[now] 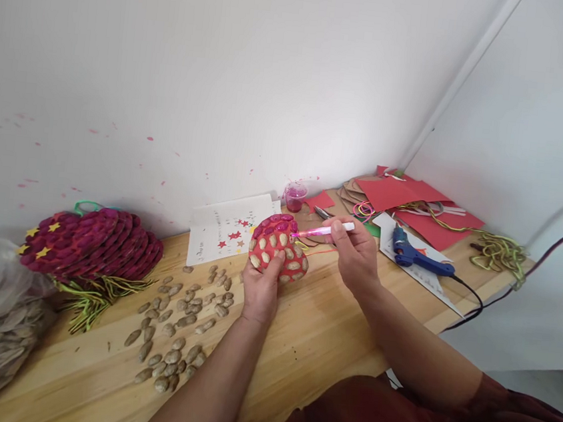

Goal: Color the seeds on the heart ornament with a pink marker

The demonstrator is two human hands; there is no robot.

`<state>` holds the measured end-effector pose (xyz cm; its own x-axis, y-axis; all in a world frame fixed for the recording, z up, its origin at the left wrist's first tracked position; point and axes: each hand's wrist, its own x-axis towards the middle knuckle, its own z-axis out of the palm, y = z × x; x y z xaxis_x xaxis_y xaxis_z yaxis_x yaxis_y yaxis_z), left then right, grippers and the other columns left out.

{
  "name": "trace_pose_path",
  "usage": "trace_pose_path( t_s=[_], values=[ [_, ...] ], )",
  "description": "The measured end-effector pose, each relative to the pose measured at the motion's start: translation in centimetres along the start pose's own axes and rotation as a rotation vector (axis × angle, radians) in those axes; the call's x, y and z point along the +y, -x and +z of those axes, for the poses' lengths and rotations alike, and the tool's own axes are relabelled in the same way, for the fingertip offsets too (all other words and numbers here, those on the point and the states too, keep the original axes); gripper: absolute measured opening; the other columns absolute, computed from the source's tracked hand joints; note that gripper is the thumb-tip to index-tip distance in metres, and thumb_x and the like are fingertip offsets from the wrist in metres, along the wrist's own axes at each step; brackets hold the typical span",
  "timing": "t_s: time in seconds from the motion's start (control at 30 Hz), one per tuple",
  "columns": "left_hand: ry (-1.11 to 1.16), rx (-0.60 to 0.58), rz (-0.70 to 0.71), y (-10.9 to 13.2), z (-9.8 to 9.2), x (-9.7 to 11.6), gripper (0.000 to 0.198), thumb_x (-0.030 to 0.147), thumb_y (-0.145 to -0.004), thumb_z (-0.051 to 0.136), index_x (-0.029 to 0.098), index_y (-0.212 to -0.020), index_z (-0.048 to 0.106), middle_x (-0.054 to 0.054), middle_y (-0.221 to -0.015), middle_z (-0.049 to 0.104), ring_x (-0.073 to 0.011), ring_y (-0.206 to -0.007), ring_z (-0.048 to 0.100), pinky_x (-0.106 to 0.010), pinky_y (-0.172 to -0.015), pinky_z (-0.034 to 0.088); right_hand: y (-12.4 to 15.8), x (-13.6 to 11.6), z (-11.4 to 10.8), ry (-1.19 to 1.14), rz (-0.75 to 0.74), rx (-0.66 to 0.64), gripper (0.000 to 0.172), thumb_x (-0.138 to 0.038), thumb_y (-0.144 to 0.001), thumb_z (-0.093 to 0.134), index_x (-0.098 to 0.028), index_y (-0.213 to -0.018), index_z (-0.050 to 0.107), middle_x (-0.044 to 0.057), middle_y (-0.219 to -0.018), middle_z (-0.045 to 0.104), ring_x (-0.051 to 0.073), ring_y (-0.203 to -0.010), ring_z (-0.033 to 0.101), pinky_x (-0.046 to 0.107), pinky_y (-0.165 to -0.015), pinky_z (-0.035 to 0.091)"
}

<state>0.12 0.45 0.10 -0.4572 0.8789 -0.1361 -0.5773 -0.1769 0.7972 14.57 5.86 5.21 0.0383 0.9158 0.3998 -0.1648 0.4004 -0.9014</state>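
Red cutout (272, 241) w/ stuck-on nuts (283, 239), top painted magenta, held up over tabletop (317, 349) in L hand (263, 291). R hand (357, 254) grips brush (327, 230), tip at painted part. Loose peanuts (172, 355) to L; paint cup (295, 199) behind, nr paper (206, 230); glue gun (415, 256) on R; magenta stack (121, 248) far L.

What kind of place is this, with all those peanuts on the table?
It looks like a craft corner: a blue glue gun, red paper and a clear cup of pinkish paint sit on the wooden table.
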Motion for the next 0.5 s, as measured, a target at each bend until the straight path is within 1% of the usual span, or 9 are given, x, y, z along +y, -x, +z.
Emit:
trace_pose_path(
  t_s=[0.07,0.17,0.23,0.3,0.37,0.5],
  values=[
    [-0.003,-0.004,0.02,0.0,0.1,0.0,0.069,0.042,-0.064,0.102,0.024,-0.125,0.076,-0.011,-0.12,0.083,-0.0299,-0.115,0.078,-0.046,-0.104,0.061,0.3,-0.2,-0.3,0.145,-0.107,-0.05,0.039,-0.061,-0.097,0.07,-0.023,-0.09,0.073,0.0,-0.077,0.069,0.015,-0.069,0.059,0.032,-0.068,0.049],
    [-0.013,-0.012,0.039,0.0,0.0,-0.1,0.07,0.045,-0.066,0.101,0.024,-0.127,0.076,-0.012,-0.125,0.081,-0.0303,-0.118,0.077,-0.046,-0.105,0.061,0.7,-0.4,-0.5,0.327,-0.265,-0.067,0.03,-0.05,-0.104,0.064,-0.023,-0.094,0.073,0.003,-0.088,0.075,0.018,-0.077,0.066,0.036,-0.076,0.053],
    [-0.031,-0.023,0.054,-0.1,-0.1,-0.3,0.07,0.047,-0.067,0.101,0.024,-0.128,0.075,-0.012,-0.127,0.081,-0.0303,-0.119,0.077,-0.046,-0.106,0.06,0.8,-0.6,-0.5,0.417,-0.369,-0.081,0.022,-0.04,-0.106,0.062,-0.023,-0.096,0.072,0.004,-0.089,0.077,0.019,-0.083,0.068,0.037,-0.081,0.054],
    [-0.061,-0.04,0.079,-0.2,-0.3,-0.5,0.069,0.047,-0.069,0.1,0.024,-0.129,0.075,-0.012,-0.127,0.081,-0.0301,-0.121,0.076,-0.047,-0.109,0.059,0.8,-0.7,-0.5,0.473,-0.454,-0.102,0.016,-0.032,-0.106,0.061,-0.024,-0.096,0.072,0.003,-0.089,0.078,0.02,-0.085,0.069,0.038,-0.083,0.054],
    [-0.097,-0.057,0.109,-0.3,-0.6,-0.6,0.068,0.048,-0.073,0.098,0.024,-0.131,0.074,-0.011,-0.128,0.08,-0.03,-0.123,0.075,-0.047,-0.111,0.058,0.8,-0.8,-0.5,0.504,-0.504,-0.117,0.013,-0.028,-0.105,0.062,-0.025,-0.097,0.071,0.003,-0.09,0.079,0.02,-0.086,0.07,0.037,-0.082,0.054],
    [-0.162,-0.081,0.154,-0.3,-0.9,-0.8,0.067,0.049,-0.078,0.094,0.024,-0.136,0.073,-0.012,-0.129,0.08,-0.0298,-0.123,0.075,-0.045,-0.11,0.059,0.8,-0.8,-0.5,0.561,-0.523,-0.14,0.012,-0.027,-0.104,0.062,-0.025,-0.096,0.071,0.003,-0.091,0.08,0.021,-0.087,0.071,0.038,-0.083,0.054]
  ],
)
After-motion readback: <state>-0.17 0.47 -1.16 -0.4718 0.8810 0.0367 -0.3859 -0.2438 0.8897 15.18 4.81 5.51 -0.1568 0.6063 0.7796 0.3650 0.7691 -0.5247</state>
